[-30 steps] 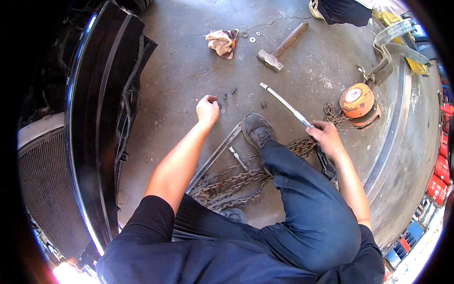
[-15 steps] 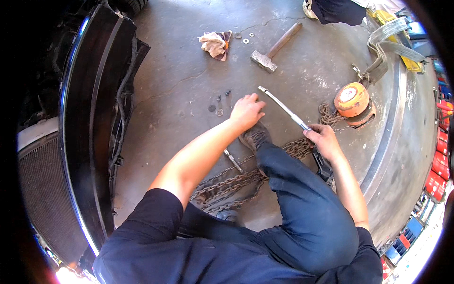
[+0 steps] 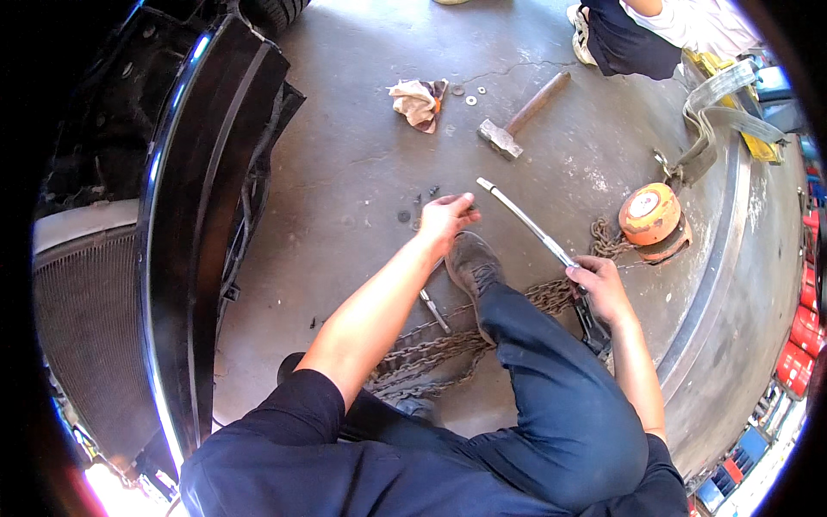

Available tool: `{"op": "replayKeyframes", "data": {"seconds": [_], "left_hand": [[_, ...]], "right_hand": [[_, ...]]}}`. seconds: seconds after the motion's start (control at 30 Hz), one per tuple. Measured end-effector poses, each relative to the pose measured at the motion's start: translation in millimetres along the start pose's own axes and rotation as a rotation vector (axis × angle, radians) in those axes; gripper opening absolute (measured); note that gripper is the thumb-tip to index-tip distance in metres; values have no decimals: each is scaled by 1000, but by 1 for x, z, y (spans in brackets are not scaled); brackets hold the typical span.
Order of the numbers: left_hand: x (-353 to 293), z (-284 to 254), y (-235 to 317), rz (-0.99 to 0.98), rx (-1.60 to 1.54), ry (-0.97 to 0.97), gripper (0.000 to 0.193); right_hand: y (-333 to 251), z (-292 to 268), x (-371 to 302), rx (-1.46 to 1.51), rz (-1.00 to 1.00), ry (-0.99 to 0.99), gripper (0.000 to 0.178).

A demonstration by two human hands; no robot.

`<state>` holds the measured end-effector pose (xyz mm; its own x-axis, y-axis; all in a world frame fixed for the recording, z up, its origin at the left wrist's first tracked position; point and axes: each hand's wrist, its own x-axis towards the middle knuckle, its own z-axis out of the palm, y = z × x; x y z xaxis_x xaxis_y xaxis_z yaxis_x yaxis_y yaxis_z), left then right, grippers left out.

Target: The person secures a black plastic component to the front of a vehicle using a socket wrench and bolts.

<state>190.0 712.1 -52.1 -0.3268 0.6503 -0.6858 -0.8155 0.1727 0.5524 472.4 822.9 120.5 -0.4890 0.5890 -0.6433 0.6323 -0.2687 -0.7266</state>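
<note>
Head view, only one. Right hand [image 3: 600, 291], right of centre: fingers wrapped around the near end of a long silver bar [image 3: 527, 224]. Bar runs up-left from the fist, tip near mid-frame, off the floor or not I can't tell. Left hand [image 3: 442, 222], just left of that tip: fingers half curled, thumb close to them; can't tell if something small is pinched there.

Small dark bolts [image 3: 434, 190] and a dark disc [image 3: 403, 215] sit on the floor [image 3: 345, 267] just beside the left hand. Below it, near the shoe [image 3: 474, 264], a short silver rod [image 3: 435, 312]; rusty chains [image 3: 422, 362] pass lower centre, under the leg.

Upper centre: hammer [image 3: 514, 126] with wooden handle, crumpled rag [image 3: 418, 105], pale washer [image 3: 471, 101] between them. Orange chain hoist [image 3: 652, 215] at right, grey strap [image 3: 699, 157] above it. Black car panel [image 3: 196, 207] fills the left, finned radiator [image 3: 90, 336] lower left. Co-worker's dark trouser leg [image 3: 633, 43] upper right.
</note>
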Motion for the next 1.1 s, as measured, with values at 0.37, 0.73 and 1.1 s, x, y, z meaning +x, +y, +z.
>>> {"op": "replayKeyframes", "data": {"seconds": [0.37, 0.73, 1.1], "left_hand": [[-32, -80, 89, 27, -276, 48, 23], [-85, -70, 137, 164, -202, -283, 25], [-119, -41, 159, 256, -186, -140, 20]], "right_hand": [[-49, 7, -7, -9, -59, -226, 32], [-87, 32, -22, 69, -112, -318, 31], [-80, 39, -28, 90, -160, -271, 27]]}}
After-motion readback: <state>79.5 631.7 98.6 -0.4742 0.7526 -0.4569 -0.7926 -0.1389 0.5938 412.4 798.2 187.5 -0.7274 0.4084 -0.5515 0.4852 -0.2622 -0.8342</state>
